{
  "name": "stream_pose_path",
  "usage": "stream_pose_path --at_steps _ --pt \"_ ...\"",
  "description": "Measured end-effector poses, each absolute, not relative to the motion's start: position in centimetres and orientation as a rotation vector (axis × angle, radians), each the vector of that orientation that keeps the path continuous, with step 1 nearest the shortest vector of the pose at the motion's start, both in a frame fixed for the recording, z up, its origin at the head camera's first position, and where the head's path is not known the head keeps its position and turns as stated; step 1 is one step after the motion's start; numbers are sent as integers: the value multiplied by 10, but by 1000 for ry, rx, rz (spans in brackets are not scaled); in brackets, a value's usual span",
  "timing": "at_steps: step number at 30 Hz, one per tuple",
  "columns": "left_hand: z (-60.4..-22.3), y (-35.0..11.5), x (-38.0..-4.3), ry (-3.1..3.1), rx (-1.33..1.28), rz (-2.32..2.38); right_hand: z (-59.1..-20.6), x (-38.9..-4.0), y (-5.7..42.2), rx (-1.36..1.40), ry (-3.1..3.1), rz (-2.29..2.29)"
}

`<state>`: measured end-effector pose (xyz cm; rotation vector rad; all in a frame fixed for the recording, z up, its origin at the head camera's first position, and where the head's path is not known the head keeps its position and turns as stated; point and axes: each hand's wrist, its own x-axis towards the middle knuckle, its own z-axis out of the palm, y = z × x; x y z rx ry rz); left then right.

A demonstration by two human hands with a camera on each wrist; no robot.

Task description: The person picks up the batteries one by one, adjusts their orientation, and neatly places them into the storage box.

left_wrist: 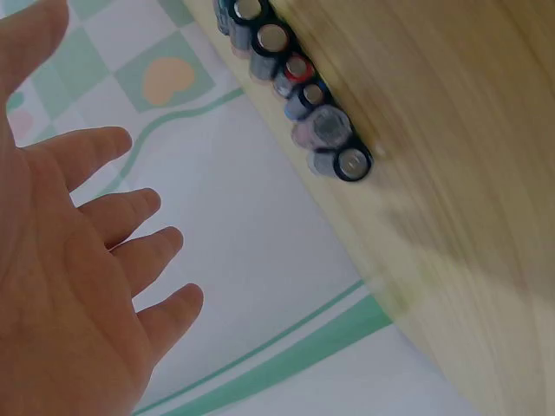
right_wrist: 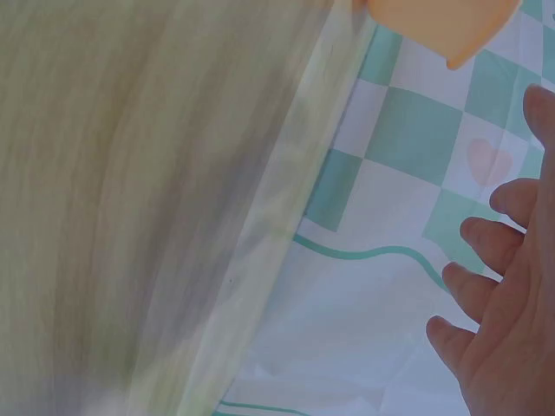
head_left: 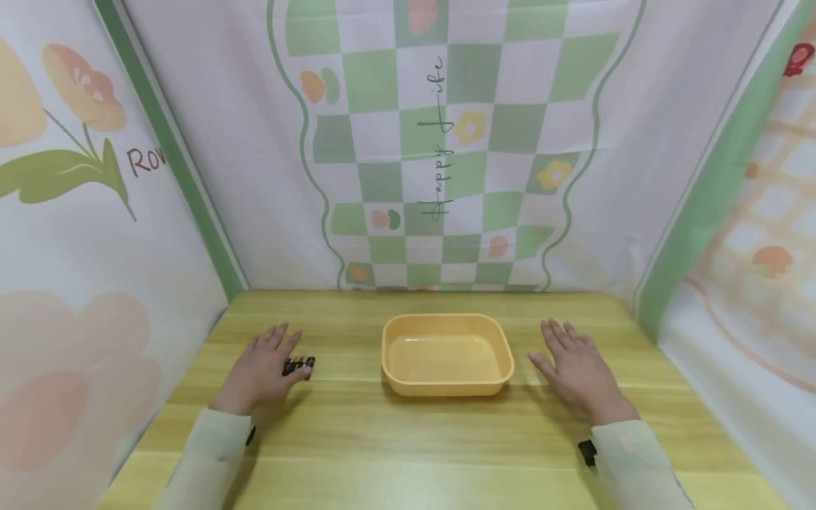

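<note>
Several batteries (head_left: 298,365) of differing sizes stand upright in a tight cluster on the left of the table; the left wrist view shows the batteries (left_wrist: 328,127) in a row with their round ends up. My left hand (head_left: 260,368) hovers beside them, fingers straight and spread, partly hiding them in the head view. Nothing is in that palm (left_wrist: 78,286). A yellow rectangular tub (head_left: 448,389) sits mid-table with nothing in it. To its right, my right hand (head_left: 576,368) is held palm down with its fingers extended, apart from the tub and holding nothing.
The wooden table (head_left: 357,446) has a patterned cloth backdrop (head_left: 255,212) behind it and printed cloth walls on both sides. A small black device (head_left: 587,452) shows at the right wrist, and part of a similar one at the left cuff.
</note>
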<state>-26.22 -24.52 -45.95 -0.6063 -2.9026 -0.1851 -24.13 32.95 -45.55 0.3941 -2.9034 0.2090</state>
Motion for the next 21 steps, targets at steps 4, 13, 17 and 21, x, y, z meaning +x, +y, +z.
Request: stream_pose_path --at_steps 4,13,17,21 --pt "-461 -253 -259 -2919 -580 -213 -457 -240 331 391 -2917 230" --pt "-467 -259 -258 -2949 -515 -296 -459 -239 334 414 -2920 236" --pt "-469 -260 -259 -2974 -491 -318 -458 -242 330 427 -2917 224" --pt "-470 -263 -254 -2984 -479 -347 -459 -243 323 444 -2902 216"
